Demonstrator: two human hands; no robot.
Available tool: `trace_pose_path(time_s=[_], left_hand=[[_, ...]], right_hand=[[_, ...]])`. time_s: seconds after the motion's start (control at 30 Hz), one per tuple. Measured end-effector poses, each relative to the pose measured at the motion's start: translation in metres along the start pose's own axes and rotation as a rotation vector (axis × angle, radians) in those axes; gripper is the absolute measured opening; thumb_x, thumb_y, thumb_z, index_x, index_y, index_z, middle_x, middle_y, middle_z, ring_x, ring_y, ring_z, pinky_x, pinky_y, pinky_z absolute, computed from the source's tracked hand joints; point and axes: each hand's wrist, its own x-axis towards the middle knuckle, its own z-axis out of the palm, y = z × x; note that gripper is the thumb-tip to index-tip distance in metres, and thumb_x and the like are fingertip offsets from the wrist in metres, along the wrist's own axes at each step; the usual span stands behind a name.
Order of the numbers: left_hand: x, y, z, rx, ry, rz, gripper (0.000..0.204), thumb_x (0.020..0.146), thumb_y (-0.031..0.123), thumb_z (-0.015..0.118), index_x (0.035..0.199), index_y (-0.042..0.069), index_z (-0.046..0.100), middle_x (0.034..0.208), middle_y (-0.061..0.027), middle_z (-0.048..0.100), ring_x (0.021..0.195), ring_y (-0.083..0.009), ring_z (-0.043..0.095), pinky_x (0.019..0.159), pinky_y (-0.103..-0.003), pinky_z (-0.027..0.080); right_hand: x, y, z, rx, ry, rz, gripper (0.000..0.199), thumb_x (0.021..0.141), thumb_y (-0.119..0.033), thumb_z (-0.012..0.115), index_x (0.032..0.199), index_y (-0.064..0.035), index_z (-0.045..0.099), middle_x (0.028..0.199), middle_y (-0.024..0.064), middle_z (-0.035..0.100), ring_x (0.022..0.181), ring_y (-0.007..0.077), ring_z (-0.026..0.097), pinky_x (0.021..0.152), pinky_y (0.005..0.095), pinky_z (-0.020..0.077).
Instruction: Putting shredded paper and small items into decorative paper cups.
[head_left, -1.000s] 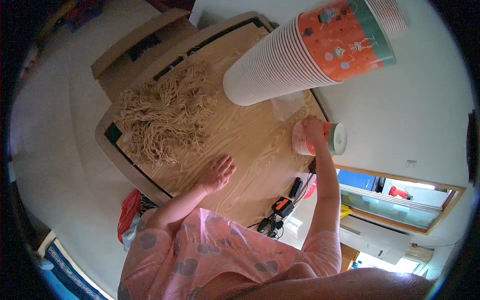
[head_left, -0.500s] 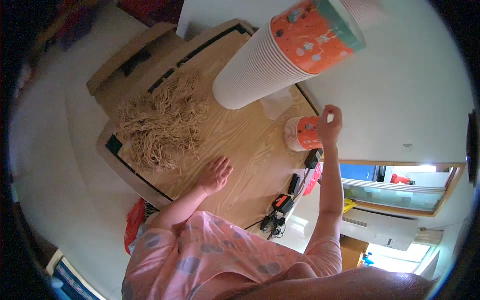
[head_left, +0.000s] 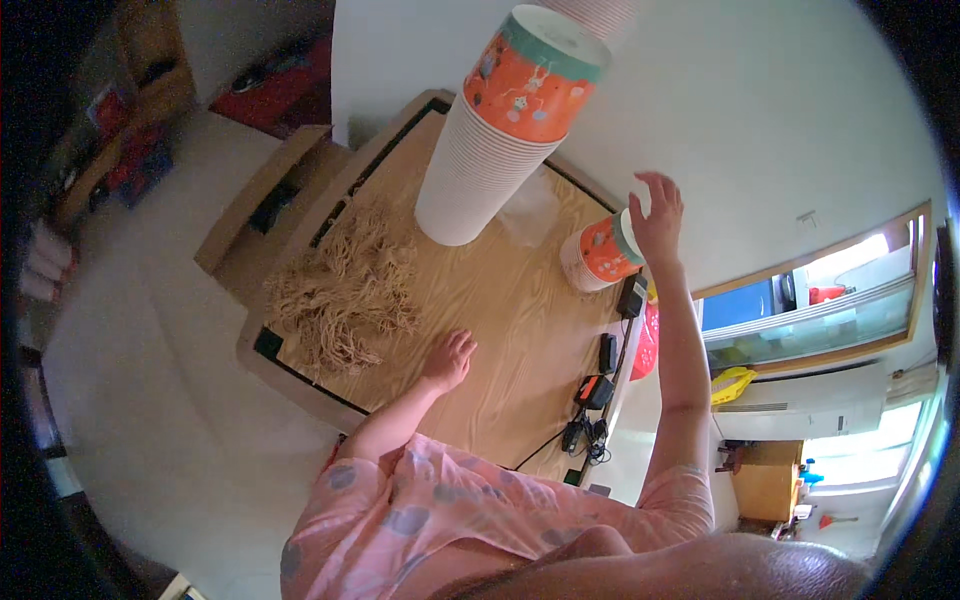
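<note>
R grip [head_left: 657,220] was spread, thumb apart from the curved fingers, nothing pinched; it hung by the upper end of the short cup stk [head_left: 603,250]. Couldn't tell if the thumb touched it. Stk stood just L of & below R grip in view, on the tabletop [head_left: 520,325], nr its edge. So far, as judged: cups in both stks sat nested, bases up, & no grip carried one; amt left couldn't be told.

Short stk looked tidy: orange sides w/ little cartoon figs, green band nr the pale base, white rims bunched at btm. Apparent lean was maybe just lens bend.

Adapters [head_left: 632,297], blk, lay on the person's side of R grip, strung along the tabletop's R edge. Wrap [head_left: 530,212], see-through, lay L of R grip, past short stk. Tall cup stk [head_left: 490,150], v. similar print, many more rims, stood farther L of R grip.

L grip [head_left: 450,360] rested on the tabletop, fingers loosely apart, empty. Tan strings [head_left: 345,300] lay L of L grip, tangled heap.
</note>
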Motion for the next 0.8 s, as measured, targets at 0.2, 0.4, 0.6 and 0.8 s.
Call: trace_pose_path(time_s=[0.2, 0.4, 0.6, 0.8], left_hand=[[0.035, 0.020, 0.035, -0.175, 0.082, -0.169, 0.031, 0.071, 0.014, 0.059, 0.101, 0.007, 0.056, 0.109, -0.0117, 0.051, 0.106, -0.0280, 0.045, 0.091, -0.042, 0.035], [0.125, 0.051, 0.096, -0.371, 0.132, -0.218, 0.023, 0.070, 0.012, 0.058, 0.092, 0.004, 0.057, 0.100, -0.0126, 0.054, 0.101, -0.0300, 0.047, 0.087, -0.041, 0.038], [0.199, 0.061, 0.158, -0.492, 0.009, -0.442, 0.016, 0.070, 0.012, 0.059, 0.085, 0.009, 0.061, 0.085, -0.0125, 0.058, 0.085, -0.0290, 0.056, 0.069, -0.043, 0.044], [0.265, 0.066, 0.181, -0.759, 0.189, -0.621, 0.016, 0.075, 0.021, 0.059, 0.076, 0.006, 0.063, 0.072, -0.0147, 0.061, 0.068, -0.0296, 0.057, 0.060, -0.042, 0.043]], right_hand=[[-0.129, 0.106, 0.037, -0.051, -0.258, 0.300, 0.034, 0.069, -0.009, 0.062, 0.103, -0.0078, 0.053, 0.106, 0.0146, 0.052, 0.102, 0.0329, 0.047, 0.087, 0.0418, 0.0376], [-0.142, 0.083, 0.046, -0.088, -0.355, 0.149, 0.022, 0.071, -0.007, 0.059, 0.093, -0.0073, 0.056, 0.098, 0.0132, 0.056, 0.098, 0.0312, 0.049, 0.086, 0.0414, 0.0378], [-0.091, 0.092, 0.068, -0.199, -0.393, 0.025, 0.035, 0.071, -0.018, 0.066, 0.104, -0.0113, 0.055, 0.119, 0.0139, 0.044, 0.111, 0.0328, 0.039, 0.094, 0.0442, 0.0309], [-0.113, 0.130, 0.078, -0.101, -0.498, 0.070, 0.037, 0.069, -0.016, 0.069, 0.099, -0.0054, 0.051, 0.103, 0.0132, 0.050, 0.100, 0.0315, 0.044, 0.086, 0.0430, 0.0350]])
